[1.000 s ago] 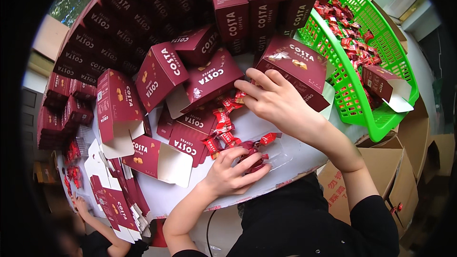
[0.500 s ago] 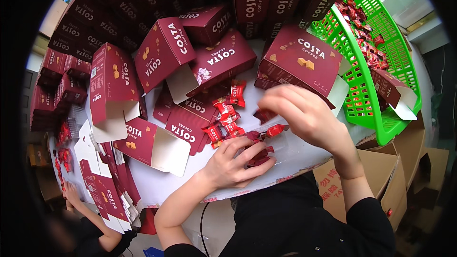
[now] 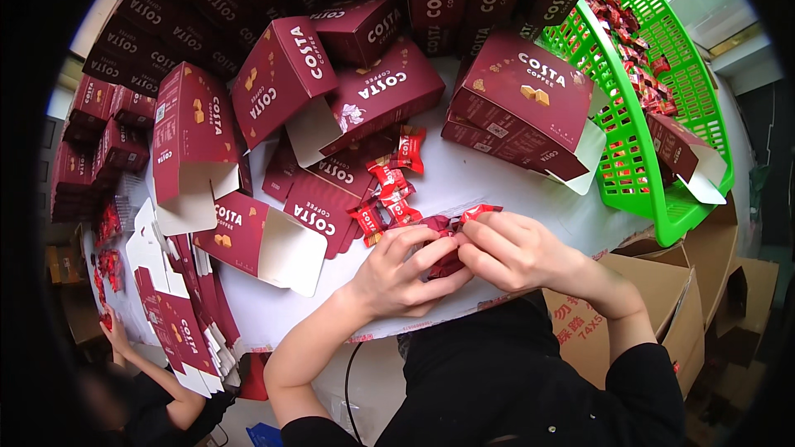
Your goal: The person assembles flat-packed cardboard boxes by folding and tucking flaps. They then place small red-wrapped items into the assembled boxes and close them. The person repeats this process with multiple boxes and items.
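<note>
My left hand (image 3: 406, 273) and my right hand (image 3: 517, 252) meet at the near edge of the white table (image 3: 464, 182), both closed around a bunch of red wrapped candies (image 3: 451, 228). More loose red candies (image 3: 387, 194) lie just beyond my left hand, beside a flat dark red carton (image 3: 327, 190). An open dark red box (image 3: 522, 108) lies on its side beyond my right hand.
Many dark red boxes (image 3: 281, 91) are stacked and scattered across the far and left side of the table. A green plastic basket (image 3: 654, 116) with candies stands at the right. Cardboard boxes (image 3: 662, 290) sit below it. Another person (image 3: 141, 381) works at the lower left.
My right hand has come back from the open box toward me and joined my left hand on the candies at the table's near edge.
</note>
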Action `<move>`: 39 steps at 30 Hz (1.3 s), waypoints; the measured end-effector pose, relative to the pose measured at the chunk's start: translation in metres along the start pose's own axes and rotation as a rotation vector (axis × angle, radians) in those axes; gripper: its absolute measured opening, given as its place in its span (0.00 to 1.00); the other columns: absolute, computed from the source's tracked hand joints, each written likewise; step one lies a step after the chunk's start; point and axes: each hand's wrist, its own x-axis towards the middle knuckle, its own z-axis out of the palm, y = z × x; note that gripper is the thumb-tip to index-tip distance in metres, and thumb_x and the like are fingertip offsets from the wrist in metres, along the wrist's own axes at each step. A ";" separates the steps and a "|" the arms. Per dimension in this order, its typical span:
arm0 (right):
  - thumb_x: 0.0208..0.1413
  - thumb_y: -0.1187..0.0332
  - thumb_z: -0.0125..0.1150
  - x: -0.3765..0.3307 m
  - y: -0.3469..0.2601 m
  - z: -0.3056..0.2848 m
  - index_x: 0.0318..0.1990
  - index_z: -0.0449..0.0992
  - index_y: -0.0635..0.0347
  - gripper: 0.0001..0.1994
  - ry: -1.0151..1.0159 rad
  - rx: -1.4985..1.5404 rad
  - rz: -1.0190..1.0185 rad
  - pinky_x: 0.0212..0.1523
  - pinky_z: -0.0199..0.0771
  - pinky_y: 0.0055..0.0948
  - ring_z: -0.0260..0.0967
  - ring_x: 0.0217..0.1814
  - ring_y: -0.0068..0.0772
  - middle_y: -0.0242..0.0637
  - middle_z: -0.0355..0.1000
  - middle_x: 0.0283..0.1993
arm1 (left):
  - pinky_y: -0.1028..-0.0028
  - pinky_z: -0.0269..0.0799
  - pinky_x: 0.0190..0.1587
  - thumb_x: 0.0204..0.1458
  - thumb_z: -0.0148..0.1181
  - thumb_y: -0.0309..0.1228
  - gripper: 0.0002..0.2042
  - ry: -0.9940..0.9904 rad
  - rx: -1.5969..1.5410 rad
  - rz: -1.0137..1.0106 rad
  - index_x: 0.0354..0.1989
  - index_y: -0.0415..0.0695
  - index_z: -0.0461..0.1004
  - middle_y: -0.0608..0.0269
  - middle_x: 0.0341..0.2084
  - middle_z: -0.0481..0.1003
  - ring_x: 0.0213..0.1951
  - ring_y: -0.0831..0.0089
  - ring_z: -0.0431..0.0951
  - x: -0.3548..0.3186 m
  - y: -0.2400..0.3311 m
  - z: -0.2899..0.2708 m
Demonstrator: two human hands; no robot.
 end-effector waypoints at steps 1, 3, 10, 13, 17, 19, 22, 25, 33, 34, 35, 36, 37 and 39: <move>0.43 0.70 0.61 0.000 0.000 0.004 0.36 0.72 0.60 0.11 0.045 -0.009 0.023 0.30 0.71 0.22 0.70 0.32 0.27 0.34 0.70 0.32 | 0.67 0.69 0.49 0.41 0.61 0.34 0.17 0.010 -0.010 -0.006 0.44 0.62 0.80 0.66 0.50 0.68 0.48 0.66 0.71 0.000 0.000 0.001; 0.44 0.70 0.62 0.003 0.000 0.005 0.36 0.72 0.61 0.10 0.067 -0.047 0.049 0.27 0.72 0.21 0.70 0.29 0.26 0.35 0.70 0.32 | 0.66 0.69 0.49 0.41 0.61 0.34 0.18 0.015 -0.014 -0.028 0.44 0.63 0.80 0.66 0.50 0.68 0.48 0.66 0.71 -0.002 0.001 0.002; 0.49 0.74 0.60 0.002 0.004 -0.039 0.41 0.73 0.66 0.11 -0.317 0.253 0.255 0.43 0.76 0.30 0.71 0.44 0.37 0.41 0.72 0.39 | 0.66 0.69 0.48 0.41 0.62 0.34 0.19 0.001 0.015 -0.027 0.45 0.64 0.79 0.65 0.49 0.67 0.48 0.66 0.71 -0.003 0.002 0.001; 0.43 0.75 0.59 0.003 0.006 -0.050 0.43 0.72 0.69 0.17 -0.447 0.364 0.265 0.53 0.73 0.35 0.69 0.53 0.44 0.44 0.71 0.47 | 0.67 0.69 0.47 0.40 0.62 0.34 0.18 0.004 0.030 -0.032 0.44 0.63 0.79 0.67 0.49 0.68 0.47 0.66 0.71 -0.004 0.003 0.002; 0.42 0.75 0.59 0.004 0.008 -0.045 0.43 0.73 0.68 0.16 -0.394 0.324 0.238 0.56 0.72 0.37 0.69 0.54 0.43 0.44 0.71 0.47 | 0.68 0.68 0.46 0.40 0.61 0.34 0.18 -0.008 0.033 -0.012 0.44 0.63 0.79 0.72 0.49 0.70 0.46 0.66 0.71 -0.002 0.001 0.001; 0.43 0.74 0.59 0.001 0.012 -0.037 0.41 0.74 0.65 0.14 -0.321 0.227 0.119 0.53 0.72 0.35 0.69 0.53 0.39 0.40 0.72 0.47 | 0.69 0.66 0.44 0.39 0.62 0.35 0.17 -0.038 0.053 -0.006 0.42 0.64 0.79 0.75 0.49 0.72 0.46 0.66 0.71 0.000 0.001 -0.001; 0.44 0.72 0.59 -0.003 0.012 -0.035 0.39 0.76 0.61 0.12 -0.337 0.082 0.059 0.49 0.70 0.29 0.69 0.51 0.34 0.35 0.73 0.47 | 0.70 0.64 0.44 0.38 0.62 0.36 0.17 -0.076 0.099 -0.002 0.40 0.65 0.80 0.77 0.50 0.75 0.46 0.67 0.69 0.003 0.002 -0.003; 0.44 0.71 0.59 -0.001 0.015 -0.039 0.38 0.77 0.59 0.12 -0.327 0.171 0.094 0.45 0.67 0.24 0.69 0.49 0.29 0.31 0.73 0.44 | 0.69 0.63 0.48 0.41 0.59 0.37 0.16 -0.099 0.123 -0.004 0.42 0.63 0.78 0.75 0.52 0.75 0.47 0.68 0.70 0.001 0.003 -0.004; 0.39 0.79 0.62 0.028 0.031 -0.029 0.44 0.75 0.63 0.19 -0.266 0.258 0.344 0.43 0.75 0.34 0.70 0.47 0.40 0.39 0.74 0.43 | 0.71 0.61 0.46 0.41 0.60 0.36 0.15 -0.107 0.149 -0.010 0.41 0.65 0.79 0.76 0.51 0.76 0.45 0.70 0.69 0.002 0.003 -0.005; 0.39 0.79 0.61 0.036 0.036 -0.023 0.45 0.75 0.64 0.19 -0.269 0.231 0.308 0.44 0.75 0.34 0.70 0.48 0.41 0.39 0.74 0.45 | 0.71 0.61 0.46 0.41 0.60 0.36 0.15 -0.105 0.152 -0.008 0.41 0.65 0.79 0.76 0.51 0.76 0.45 0.70 0.69 0.002 0.003 -0.005; 0.40 0.79 0.60 0.044 0.042 -0.015 0.45 0.75 0.65 0.19 -0.271 0.200 0.274 0.45 0.75 0.34 0.70 0.49 0.41 0.40 0.73 0.47 | 0.71 0.62 0.47 0.41 0.60 0.37 0.15 -0.104 0.151 -0.003 0.41 0.65 0.79 0.75 0.51 0.76 0.45 0.70 0.69 0.003 0.003 -0.005; 0.40 0.79 0.60 0.051 0.046 -0.007 0.45 0.75 0.65 0.19 -0.274 0.173 0.238 0.47 0.75 0.34 0.70 0.49 0.41 0.41 0.73 0.49 | 0.71 0.62 0.47 0.41 0.60 0.37 0.15 -0.102 0.154 -0.002 0.41 0.65 0.79 0.75 0.51 0.76 0.45 0.70 0.69 0.003 0.003 -0.005; 0.42 0.79 0.58 0.054 0.048 0.003 0.48 0.74 0.66 0.21 -0.327 0.186 0.225 0.51 0.74 0.33 0.70 0.52 0.41 0.41 0.72 0.52 | 0.71 0.61 0.47 0.41 0.60 0.37 0.15 -0.104 0.152 0.000 0.41 0.65 0.79 0.75 0.51 0.76 0.45 0.70 0.69 0.003 0.003 -0.005; 0.43 0.78 0.58 0.064 0.055 0.020 0.50 0.74 0.66 0.21 -0.379 0.212 0.179 0.53 0.74 0.33 0.70 0.54 0.40 0.40 0.72 0.53 | 0.71 0.61 0.47 0.41 0.60 0.36 0.15 -0.109 0.149 -0.001 0.41 0.65 0.79 0.75 0.51 0.76 0.45 0.70 0.69 0.003 0.003 -0.005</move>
